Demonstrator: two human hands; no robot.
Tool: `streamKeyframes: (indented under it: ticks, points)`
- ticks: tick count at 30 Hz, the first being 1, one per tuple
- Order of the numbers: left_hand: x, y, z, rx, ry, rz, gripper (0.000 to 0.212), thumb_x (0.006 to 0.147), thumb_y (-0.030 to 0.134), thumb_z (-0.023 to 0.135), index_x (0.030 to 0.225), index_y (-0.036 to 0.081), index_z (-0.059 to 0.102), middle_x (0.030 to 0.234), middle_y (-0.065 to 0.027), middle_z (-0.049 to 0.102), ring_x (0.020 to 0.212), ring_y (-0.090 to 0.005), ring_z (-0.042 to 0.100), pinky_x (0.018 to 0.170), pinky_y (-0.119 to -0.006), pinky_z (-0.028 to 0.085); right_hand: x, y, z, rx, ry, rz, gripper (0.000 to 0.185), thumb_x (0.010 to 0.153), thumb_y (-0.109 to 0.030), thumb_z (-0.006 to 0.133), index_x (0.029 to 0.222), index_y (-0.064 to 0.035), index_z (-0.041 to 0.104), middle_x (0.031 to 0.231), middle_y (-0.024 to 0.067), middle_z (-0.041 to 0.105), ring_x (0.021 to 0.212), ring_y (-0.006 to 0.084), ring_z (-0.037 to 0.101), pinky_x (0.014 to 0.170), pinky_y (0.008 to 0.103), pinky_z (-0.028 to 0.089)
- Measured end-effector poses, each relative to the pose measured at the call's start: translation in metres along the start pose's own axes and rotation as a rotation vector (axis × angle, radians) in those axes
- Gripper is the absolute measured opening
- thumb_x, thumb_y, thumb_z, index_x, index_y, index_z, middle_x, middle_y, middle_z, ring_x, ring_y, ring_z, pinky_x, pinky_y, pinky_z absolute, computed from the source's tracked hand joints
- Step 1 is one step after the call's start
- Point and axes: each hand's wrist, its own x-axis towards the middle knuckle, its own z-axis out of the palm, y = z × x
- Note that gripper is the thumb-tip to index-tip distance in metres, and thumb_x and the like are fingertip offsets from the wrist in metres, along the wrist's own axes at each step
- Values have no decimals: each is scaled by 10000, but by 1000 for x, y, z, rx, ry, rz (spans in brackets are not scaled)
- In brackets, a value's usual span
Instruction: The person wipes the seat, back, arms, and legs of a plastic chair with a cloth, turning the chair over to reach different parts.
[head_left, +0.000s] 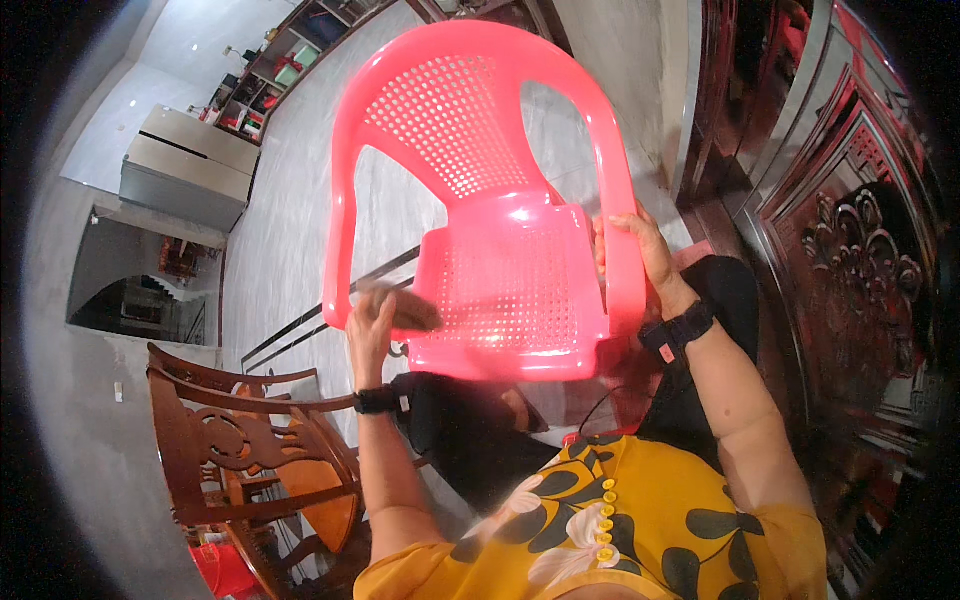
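A pink plastic armchair (495, 277) with a perforated seat and back stands right in front of my knees, its seat front towards me. My right hand (646, 244) is wrapped around the armrest on the right side. At the left front corner, my left hand (367, 322) holds a dark brown cloth or pad (411, 309), blurred by motion, beside the left armrest and the seat edge. Whether the brown thing touches the seat, I cannot tell. Both wrists carry black bands.
Carved wooden chairs (255, 442) stand close on my left, with a red bag or container (221, 566) below. A carved dark wood panel (855, 232) rises on the right. Farther off are a refrigerator (187, 169) and shelves (270, 82) along the wall.
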Motion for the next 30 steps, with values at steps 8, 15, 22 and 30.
streamKeyframes:
  ticks: [8, 15, 22, 30]
  points:
    - [185, 109, 26, -671, -50, 337, 371, 909, 110, 672, 1248, -12, 583, 1132, -59, 654, 1036, -148, 604, 915, -300, 487, -3, -4, 7, -7, 17, 35, 249, 884, -181, 543, 1081, -36, 495, 809, 111, 588, 563, 223, 617, 507, 361, 547]
    - [264, 209, 71, -221, 460, 869, 378, 867, 117, 704, 1230, 72, 609, 1124, -161, 632, 1051, -299, 616, 937, -407, 479, -6, -9, 10, -20, -7, 42, 249, 886, -191, 546, 1075, -37, 493, 812, 106, 589, 580, 220, 624, 516, 361, 557]
    - [225, 171, 194, -112, 435, 894, 265, 832, 39, 624, 1084, 41, 543, 1013, -182, 561, 987, -391, 512, 890, -496, 408, -7, -12, 10, -37, 21, 102, 243, 888, -183, 547, 1069, -31, 497, 799, 108, 596, 579, 219, 624, 508, 363, 555]
    - [157, 56, 285, -134, -156, 685, 353, 825, 19, 588, 1173, 29, 528, 1115, -210, 572, 1073, -437, 528, 925, -501, 448, -6, -17, 25, -65, 57, 55, 256, 878, -267, 564, 944, -20, 549, 679, 86, 550, 551, 183, 592, 493, 316, 534]
